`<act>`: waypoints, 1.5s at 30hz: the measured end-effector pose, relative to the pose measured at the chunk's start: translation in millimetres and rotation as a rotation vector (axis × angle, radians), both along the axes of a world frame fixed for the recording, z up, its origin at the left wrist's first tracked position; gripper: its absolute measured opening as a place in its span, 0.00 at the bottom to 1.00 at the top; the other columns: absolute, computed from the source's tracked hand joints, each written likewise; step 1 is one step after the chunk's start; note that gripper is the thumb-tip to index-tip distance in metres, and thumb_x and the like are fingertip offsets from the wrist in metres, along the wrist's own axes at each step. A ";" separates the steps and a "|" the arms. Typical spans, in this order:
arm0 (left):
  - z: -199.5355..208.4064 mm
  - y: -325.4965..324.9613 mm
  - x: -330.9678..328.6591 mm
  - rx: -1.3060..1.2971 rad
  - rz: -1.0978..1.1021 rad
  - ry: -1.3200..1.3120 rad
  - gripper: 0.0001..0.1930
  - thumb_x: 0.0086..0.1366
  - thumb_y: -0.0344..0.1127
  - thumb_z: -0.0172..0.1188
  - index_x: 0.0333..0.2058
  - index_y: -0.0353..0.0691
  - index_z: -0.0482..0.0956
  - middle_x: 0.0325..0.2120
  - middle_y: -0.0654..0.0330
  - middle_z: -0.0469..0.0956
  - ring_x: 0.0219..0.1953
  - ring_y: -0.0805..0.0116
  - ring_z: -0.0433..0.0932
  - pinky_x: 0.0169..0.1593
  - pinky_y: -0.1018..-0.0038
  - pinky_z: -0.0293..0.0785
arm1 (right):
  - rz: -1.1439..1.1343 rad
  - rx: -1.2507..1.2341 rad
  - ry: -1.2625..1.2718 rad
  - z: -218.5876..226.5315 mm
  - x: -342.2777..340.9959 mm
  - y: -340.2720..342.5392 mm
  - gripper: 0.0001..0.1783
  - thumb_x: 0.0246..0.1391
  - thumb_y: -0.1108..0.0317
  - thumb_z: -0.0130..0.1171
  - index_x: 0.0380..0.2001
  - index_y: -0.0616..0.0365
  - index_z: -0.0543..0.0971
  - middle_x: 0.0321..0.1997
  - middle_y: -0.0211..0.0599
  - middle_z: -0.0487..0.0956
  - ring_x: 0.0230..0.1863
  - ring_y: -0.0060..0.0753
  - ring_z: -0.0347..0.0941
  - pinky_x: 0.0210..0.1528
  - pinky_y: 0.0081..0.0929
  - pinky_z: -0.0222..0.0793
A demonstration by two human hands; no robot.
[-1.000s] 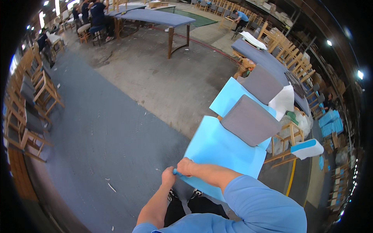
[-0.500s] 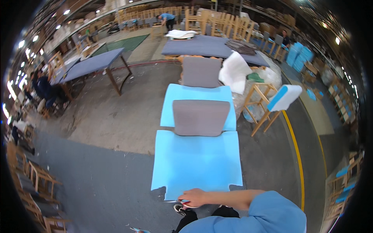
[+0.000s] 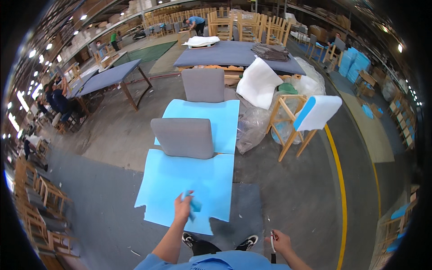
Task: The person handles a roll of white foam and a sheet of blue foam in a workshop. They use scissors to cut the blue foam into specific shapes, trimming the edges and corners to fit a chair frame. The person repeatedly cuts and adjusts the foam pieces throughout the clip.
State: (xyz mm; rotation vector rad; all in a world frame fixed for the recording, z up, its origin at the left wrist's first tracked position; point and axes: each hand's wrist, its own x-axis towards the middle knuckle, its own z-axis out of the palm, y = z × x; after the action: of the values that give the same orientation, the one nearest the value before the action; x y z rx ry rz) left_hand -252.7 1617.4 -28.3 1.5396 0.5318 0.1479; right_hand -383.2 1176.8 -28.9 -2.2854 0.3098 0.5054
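Observation:
In front of me a blue foam sheet (image 3: 184, 177) lies over a chair seat, with notches cut from its near corners. A grey padded backrest (image 3: 182, 137) rises at its far edge. Over the sheet's near part, my left hand (image 3: 181, 209) is closed on a small blue foam scrap (image 3: 195, 204), slightly blurred. My right hand (image 3: 282, 243) is low on the right, away from the sheet, closed around scissors (image 3: 272, 240) whose blades are hard to make out. Behind stands a second grey backrest (image 3: 203, 85) with its own blue foam sheet (image 3: 213, 119).
To the right stands a wooden chair frame (image 3: 288, 112) with a foam-wrapped back, beside clear plastic bags (image 3: 252, 128). A long grey-covered table (image 3: 216, 54) spans the back. Another table (image 3: 108, 78) and seated people (image 3: 63, 99) are left. A yellow line (image 3: 338, 180) crosses the floor.
My right hand has drawn back from the sheet's near edge to the lower right. My left hand has come into view over the sheet with the foam scrap. The view has shifted right.

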 end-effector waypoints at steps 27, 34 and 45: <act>36.7 -193.0 329.0 -0.279 -0.340 0.213 0.13 0.68 0.30 0.54 0.49 0.37 0.81 0.37 0.56 0.83 0.34 0.70 0.82 0.35 0.72 0.79 | 0.200 -0.116 -0.286 -16.0 432.8 -126.0 0.34 0.55 0.62 0.65 0.64 0.58 0.71 0.49 0.47 0.83 0.48 0.54 0.81 0.50 0.41 0.76; 1.0 -170.0 307.0 -0.555 0.149 0.333 0.18 0.65 0.24 0.52 0.53 0.38 0.79 0.47 0.55 0.79 0.42 0.67 0.79 0.35 0.70 0.80 | 1.028 0.034 -0.663 21.4 681.3 63.8 0.32 0.56 0.66 0.62 0.65 0.58 0.71 0.49 0.55 0.78 0.49 0.64 0.76 0.51 0.53 0.72; -46.2 -216.9 385.2 -0.821 0.929 0.382 0.36 0.66 0.32 0.63 0.70 0.36 0.60 0.43 0.48 0.77 0.27 0.62 0.78 0.27 0.63 0.77 | 1.446 -0.136 -0.836 -62.2 906.8 335.4 0.29 0.58 0.67 0.65 0.63 0.54 0.73 0.56 0.47 0.74 0.56 0.51 0.72 0.57 0.47 0.69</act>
State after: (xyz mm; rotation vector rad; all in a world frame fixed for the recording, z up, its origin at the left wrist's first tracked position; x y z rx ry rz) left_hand 132.5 1400.5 -74.5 0.4278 1.3903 0.2978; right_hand 523.6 1512.2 -91.1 -2.2604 -1.8195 0.1094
